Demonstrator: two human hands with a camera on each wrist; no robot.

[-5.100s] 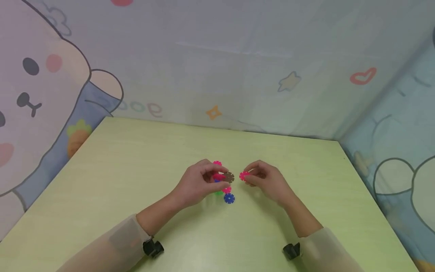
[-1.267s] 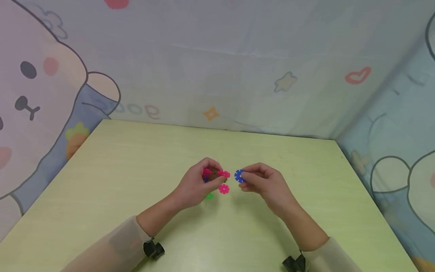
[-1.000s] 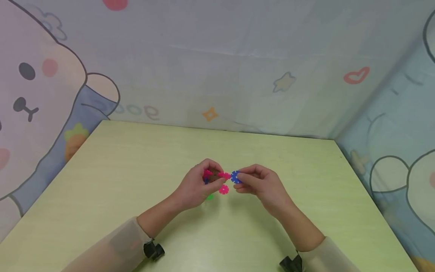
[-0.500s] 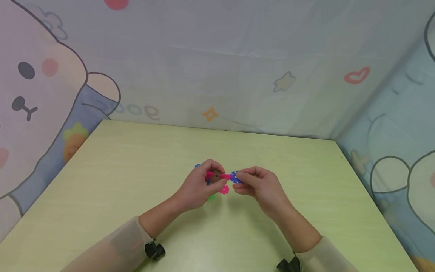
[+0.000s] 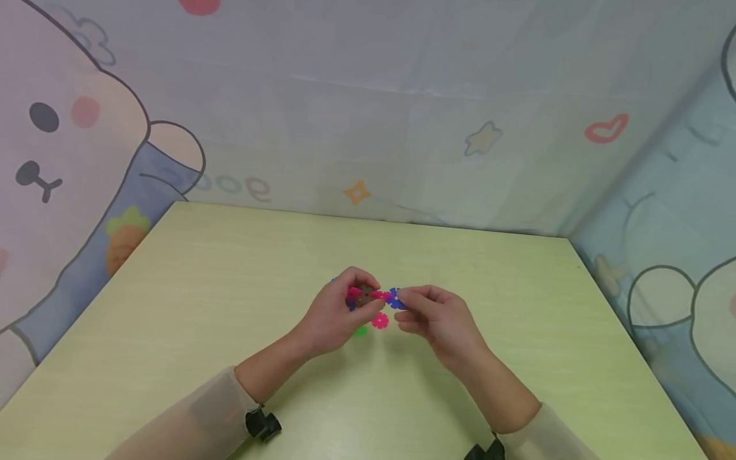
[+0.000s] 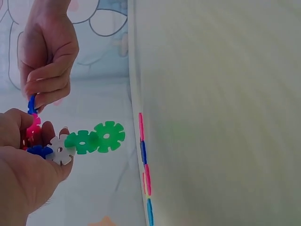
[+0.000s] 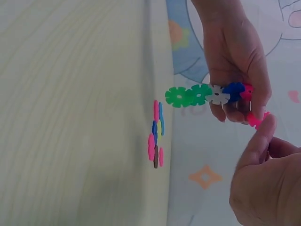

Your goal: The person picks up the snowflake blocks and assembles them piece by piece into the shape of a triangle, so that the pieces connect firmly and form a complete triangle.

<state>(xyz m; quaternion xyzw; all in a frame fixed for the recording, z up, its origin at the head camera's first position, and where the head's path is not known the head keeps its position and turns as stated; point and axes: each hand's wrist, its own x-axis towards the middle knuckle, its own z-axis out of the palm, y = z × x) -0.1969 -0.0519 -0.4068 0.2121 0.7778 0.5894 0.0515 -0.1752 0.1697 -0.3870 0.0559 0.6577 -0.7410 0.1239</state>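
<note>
My left hand (image 5: pixel 336 313) grips a chain of interlocking snowflake discs between thumb and fingers. A brown disc (image 5: pixel 365 295) and a pink disc (image 5: pixel 383 296) show at its upper end. In the left wrist view the chain runs on through a blue disc (image 6: pixel 40 151) and a white disc (image 6: pixel 60 149) to two green discs (image 6: pixel 106 136). My right hand (image 5: pixel 439 319) pinches another blue disc (image 5: pixel 395 298), whose edge meets the pink disc. Fingers hide how deeply the slots engage. Below the hands, a loose pink disc (image 5: pixel 380 320) lies on the table.
Several loose discs, among them a pink one (image 7: pixel 151 147) and a light blue one (image 6: pixel 150 212), lie flat on the pale table (image 5: pixel 259 255), seen edge-on in the wrist views. Behind the table hangs a printed cloth (image 5: pixel 402 128).
Five seconds ago the right hand held a pink disc apart from the brown one; that spot now has a pink disc joined on. The right hand has since brought a blue disc leftward against it.
</note>
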